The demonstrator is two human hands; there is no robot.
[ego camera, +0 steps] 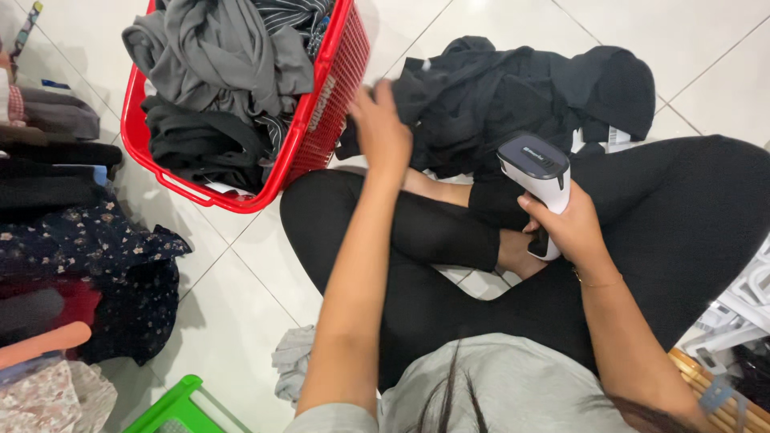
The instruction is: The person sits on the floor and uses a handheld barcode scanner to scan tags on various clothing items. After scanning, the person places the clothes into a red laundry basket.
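I sit cross-legged on a white tiled floor in black leggings. My right hand (571,228) grips a white handheld steamer with a dark top (536,170), held upright over my knee. My left hand (378,128) reaches forward, fingers spread, touching the near edge of a pile of black garments (521,88) on the floor beside a red laundry basket (325,112). The basket holds grey, black and striped clothes (220,56).
Folded and loose clothes, including a dark floral piece (120,265), lie stacked at the left. A green plastic basket corner (172,409) is at the bottom left. A grey cloth (290,365) lies by my hip. White plastic hangers and a woven item (722,353) sit at the right.
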